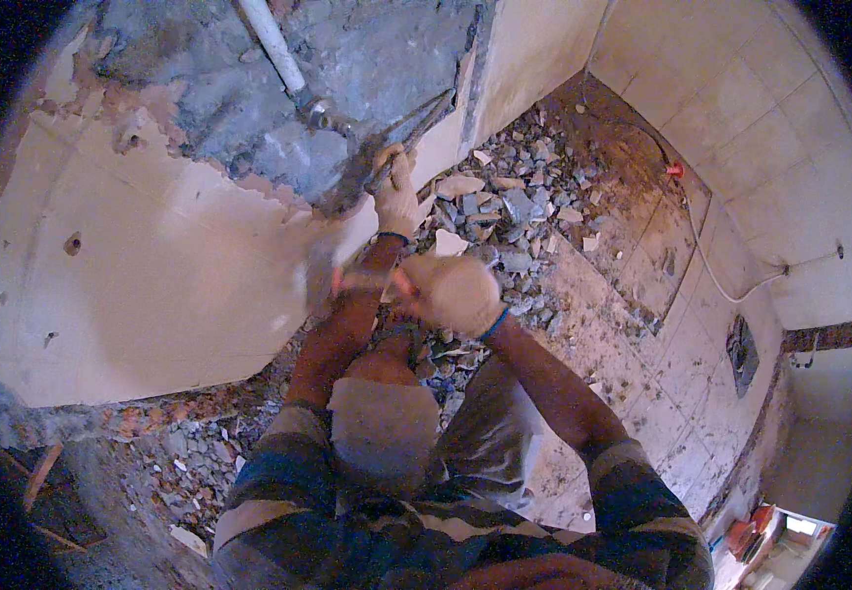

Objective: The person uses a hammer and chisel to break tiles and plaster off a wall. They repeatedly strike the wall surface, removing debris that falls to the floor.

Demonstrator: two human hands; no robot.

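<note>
My gloved left hand [396, 202] is closed around a dark, rod-like chisel [424, 118], whose far end meets the broken edge of the wall facing. In my gloved right hand [457, 295] is a hammer with an orange-marked handle [403, 282]. Motion smears the hammer, and its head is a faint blur left of the hand, over my left forearm. Both hands wear pale work gloves. Beside the chisel is a wall [151, 265] with its cream facing partly broken away, baring rough grey backing [210, 108].
A pipe [273, 44] with a fitting juts from the bared wall. Broken rubble [519, 206] lies along the wall's foot and around my legs. A pale hose [706, 256] with a red piece crosses the dusty tiled floor [633, 383] on the right.
</note>
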